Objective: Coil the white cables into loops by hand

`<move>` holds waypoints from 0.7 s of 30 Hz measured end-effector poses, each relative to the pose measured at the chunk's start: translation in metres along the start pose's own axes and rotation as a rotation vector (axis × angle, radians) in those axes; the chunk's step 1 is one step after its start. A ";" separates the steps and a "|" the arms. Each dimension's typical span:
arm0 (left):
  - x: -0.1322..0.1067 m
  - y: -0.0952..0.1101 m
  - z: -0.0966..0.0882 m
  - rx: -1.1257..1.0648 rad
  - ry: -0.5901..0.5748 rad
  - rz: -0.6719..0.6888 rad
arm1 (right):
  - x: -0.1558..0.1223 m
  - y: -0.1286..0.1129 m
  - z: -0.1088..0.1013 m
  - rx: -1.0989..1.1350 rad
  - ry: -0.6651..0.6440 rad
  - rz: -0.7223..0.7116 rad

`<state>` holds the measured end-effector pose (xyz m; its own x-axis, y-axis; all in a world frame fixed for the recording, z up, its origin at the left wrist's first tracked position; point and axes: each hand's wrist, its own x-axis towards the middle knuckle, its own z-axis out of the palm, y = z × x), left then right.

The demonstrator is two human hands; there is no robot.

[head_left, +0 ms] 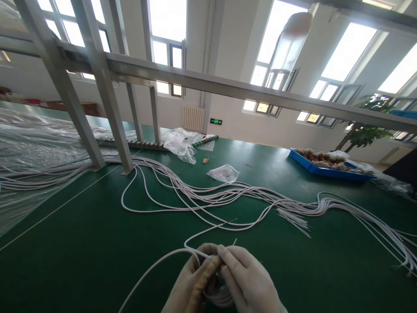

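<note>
At far left of the green counter point(81, 243), clear plastic sheeting point(29, 152) is lying over part of the surface, w/ grey frame legs point(110, 130) standing beside it. Moving right, a big bundle of white wires point(228, 195) is sprawling across the counter's middle. At bottom centre, the gloved left hand point(192, 282) is closing around a coiled white wire point(182, 252), and the gloved right hand point(250, 282), touching it, is pinching the same wire's end. Behind, small plastic bags point(223, 173) are lying; far right, a blue tray point(322, 169) is sitting w/ brownish parts inside.
</note>
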<state>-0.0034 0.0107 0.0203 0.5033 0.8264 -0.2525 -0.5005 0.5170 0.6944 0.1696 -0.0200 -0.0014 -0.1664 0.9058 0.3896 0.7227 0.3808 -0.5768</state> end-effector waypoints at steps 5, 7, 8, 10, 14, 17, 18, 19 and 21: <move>0.004 -0.007 -0.004 0.182 0.098 -0.028 | -0.008 0.006 0.005 0.054 0.048 0.122; 0.002 -0.005 -0.005 0.209 0.079 -0.024 | -0.010 0.005 0.005 0.063 0.059 0.107; 0.001 -0.004 -0.005 0.212 0.047 -0.010 | -0.011 0.004 0.005 0.065 0.072 0.090; -0.002 -0.001 -0.006 0.197 0.003 0.009 | -0.012 0.002 0.004 0.075 0.096 0.057; 0.002 -0.007 -0.006 0.119 0.029 -0.015 | -0.013 0.001 0.006 0.127 0.122 0.051; 0.009 -0.020 -0.006 0.069 0.109 0.075 | -0.013 0.005 0.010 0.124 0.137 0.049; 0.011 -0.023 -0.006 0.058 0.137 0.095 | -0.012 0.005 0.011 0.117 0.146 0.038; 0.011 -0.025 -0.006 0.053 0.155 0.090 | -0.011 0.005 0.011 0.109 0.157 0.025; 0.010 -0.026 -0.007 0.062 0.139 0.036 | -0.007 0.002 0.010 0.116 0.171 0.026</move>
<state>0.0098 0.0072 -0.0045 0.3817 0.8691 -0.3146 -0.4698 0.4756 0.7437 0.1654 -0.0233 -0.0128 -0.0248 0.8748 0.4839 0.6417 0.3851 -0.6632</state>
